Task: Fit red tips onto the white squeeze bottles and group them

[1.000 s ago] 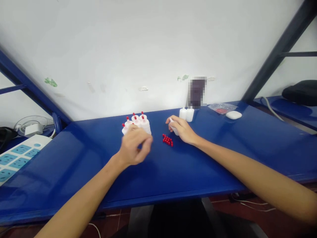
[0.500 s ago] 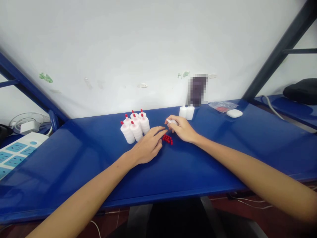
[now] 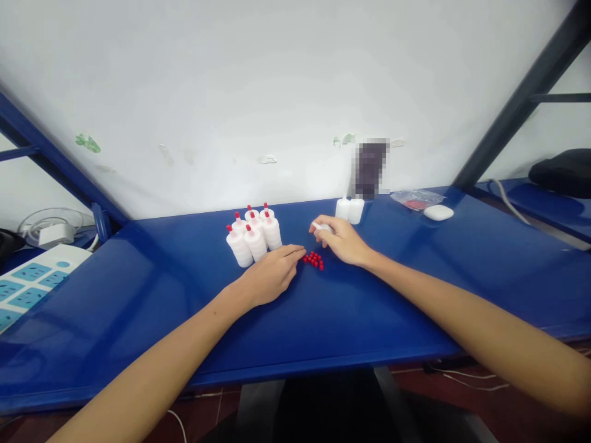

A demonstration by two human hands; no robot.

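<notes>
My right hand (image 3: pixel 344 239) is closed around a white squeeze bottle (image 3: pixel 325 227), whose bare pointed nozzle leans to the left. Most of that bottle's body is hidden by the fingers. At the left edge of a small cluster of red caps (image 3: pixel 314 261), the fingers of my left hand (image 3: pixel 272 274) are drawn together. Whether a cap is between those fingertips I cannot make out. Just behind my left hand stands a group of several white squeeze bottles (image 3: pixel 241 250), upright, with red caps on their nozzles.
Two white bottles (image 3: pixel 355 211) stand near the wall behind my right hand. Farther right lie a clear plastic bag (image 3: pixel 418 199) with red pieces inside and a rounded white object (image 3: pixel 438 213). A power strip (image 3: pixel 34 280) sits at the left of the blue table (image 3: pixel 332 326).
My left hand's fingers have come together and down to the left edge of the red caps, where they were spread above them. My right hand keeps hold of the squeeze bottle, nearly still.
</notes>
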